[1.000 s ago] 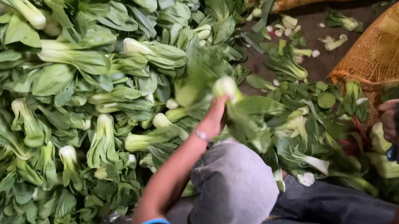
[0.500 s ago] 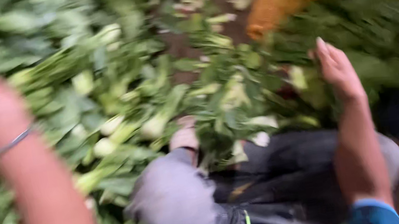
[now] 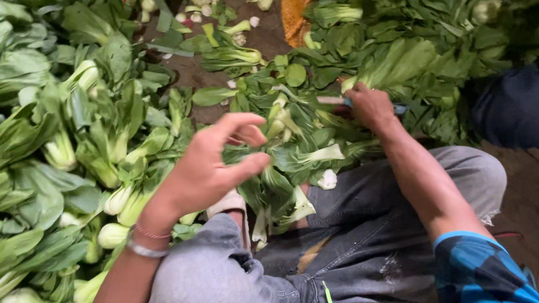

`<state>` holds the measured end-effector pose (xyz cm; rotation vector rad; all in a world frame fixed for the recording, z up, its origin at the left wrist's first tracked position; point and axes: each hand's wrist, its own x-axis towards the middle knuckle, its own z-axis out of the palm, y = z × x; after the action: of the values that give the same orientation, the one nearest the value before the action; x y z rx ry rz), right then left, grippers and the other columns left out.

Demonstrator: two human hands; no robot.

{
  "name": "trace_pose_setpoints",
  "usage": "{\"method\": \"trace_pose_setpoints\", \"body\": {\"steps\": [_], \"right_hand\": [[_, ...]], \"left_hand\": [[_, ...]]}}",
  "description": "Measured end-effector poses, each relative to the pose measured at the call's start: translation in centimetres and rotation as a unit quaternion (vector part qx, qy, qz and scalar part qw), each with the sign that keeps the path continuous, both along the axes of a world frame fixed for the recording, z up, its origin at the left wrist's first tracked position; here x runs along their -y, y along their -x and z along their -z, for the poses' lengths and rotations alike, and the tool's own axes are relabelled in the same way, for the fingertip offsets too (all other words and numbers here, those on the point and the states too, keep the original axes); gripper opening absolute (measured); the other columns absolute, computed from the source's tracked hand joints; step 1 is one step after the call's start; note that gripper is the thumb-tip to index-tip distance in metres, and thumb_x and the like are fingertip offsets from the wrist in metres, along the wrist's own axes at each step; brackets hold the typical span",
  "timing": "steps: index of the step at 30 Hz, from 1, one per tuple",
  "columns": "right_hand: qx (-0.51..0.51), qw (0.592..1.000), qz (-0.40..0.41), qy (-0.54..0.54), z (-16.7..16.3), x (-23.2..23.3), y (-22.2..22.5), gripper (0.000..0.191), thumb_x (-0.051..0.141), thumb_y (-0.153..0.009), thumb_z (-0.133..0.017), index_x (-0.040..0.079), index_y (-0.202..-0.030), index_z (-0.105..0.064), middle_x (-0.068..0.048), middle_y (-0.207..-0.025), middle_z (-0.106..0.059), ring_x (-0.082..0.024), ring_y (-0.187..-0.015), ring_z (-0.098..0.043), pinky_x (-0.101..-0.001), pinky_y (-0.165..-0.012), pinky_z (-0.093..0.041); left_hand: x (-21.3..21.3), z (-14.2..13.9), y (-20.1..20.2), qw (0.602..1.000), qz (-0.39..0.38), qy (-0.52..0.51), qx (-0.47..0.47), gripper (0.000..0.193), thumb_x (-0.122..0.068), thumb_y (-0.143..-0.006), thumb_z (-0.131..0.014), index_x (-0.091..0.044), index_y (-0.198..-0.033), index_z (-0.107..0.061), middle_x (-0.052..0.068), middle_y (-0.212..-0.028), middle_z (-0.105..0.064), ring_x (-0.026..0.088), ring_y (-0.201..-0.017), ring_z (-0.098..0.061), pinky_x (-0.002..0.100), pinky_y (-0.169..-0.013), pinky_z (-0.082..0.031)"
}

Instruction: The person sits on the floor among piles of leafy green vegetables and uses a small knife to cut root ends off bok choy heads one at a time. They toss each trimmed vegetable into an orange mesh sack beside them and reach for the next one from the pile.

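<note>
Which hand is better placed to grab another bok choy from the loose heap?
Probably left. The left hand hovers open and empty beside the heap, while the right hand is closed on a knife.

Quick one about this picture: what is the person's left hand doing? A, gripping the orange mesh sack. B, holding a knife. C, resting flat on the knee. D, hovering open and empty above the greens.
D: the left hand hangs with its fingers spread and curled, nothing in its grip, above the bok choy, while the right hand works down among the leaves with a small tool.
</note>
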<state>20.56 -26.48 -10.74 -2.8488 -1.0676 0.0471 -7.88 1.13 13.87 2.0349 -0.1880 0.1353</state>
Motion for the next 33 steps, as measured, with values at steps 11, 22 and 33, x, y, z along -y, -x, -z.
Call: {"method": "trace_pose_setpoints", "body": {"steps": [11, 22, 33], "right_hand": [[-0.026, 0.993, 0.104, -0.051, -3.2, -2.8, -0.6, 0.048, 0.039, -0.089, -0.076, 0.016, -0.129, -0.064, -0.02, -0.116, -0.064, -0.045, -0.089, -0.068, -0.0536, -0.077, -0.054], [-0.185, 0.856, -0.023, -0.482, -16.0, -3.5, 6.8, 0.05, 0.014, -0.074, -0.093, 0.003, -0.113, -0.063, 0.0, -0.097, -0.067, -0.005, -0.083, -0.059, -0.0245, -0.073, -0.051], [-0.157, 0.88, -0.047, -0.446, -17.7, -4.5, 12.4, 0.037, 0.007, -0.079, -0.092, 0.003, -0.1, -0.062, 0.002, -0.076, -0.055, -0.004, -0.067, -0.049, -0.0232, -0.059, -0.043]], "left_hand": [[-1.7, 2.2, -1.0, 0.997, -0.028, -0.033, -0.058, 0.051, -0.034, -0.089, -0.074, -0.004, -0.128, -0.06, 0.008, -0.107, -0.073, 0.02, -0.1, -0.07, 0.034, -0.092, -0.056], [2.2, 6.3, -9.4, 0.962, -0.037, -0.201, 0.179, 0.096, -0.054, -0.076, -0.085, 0.005, -0.141, -0.044, 0.027, -0.137, -0.054, 0.04, -0.127, -0.053, 0.048, -0.106, -0.044], [3.2, 9.0, -7.4, 0.993, -0.028, 0.029, 0.112, 0.065, -0.028, -0.093, -0.082, -0.005, -0.139, -0.042, 0.017, -0.118, -0.07, 0.03, -0.107, -0.074, 0.041, -0.093, -0.059]]}}
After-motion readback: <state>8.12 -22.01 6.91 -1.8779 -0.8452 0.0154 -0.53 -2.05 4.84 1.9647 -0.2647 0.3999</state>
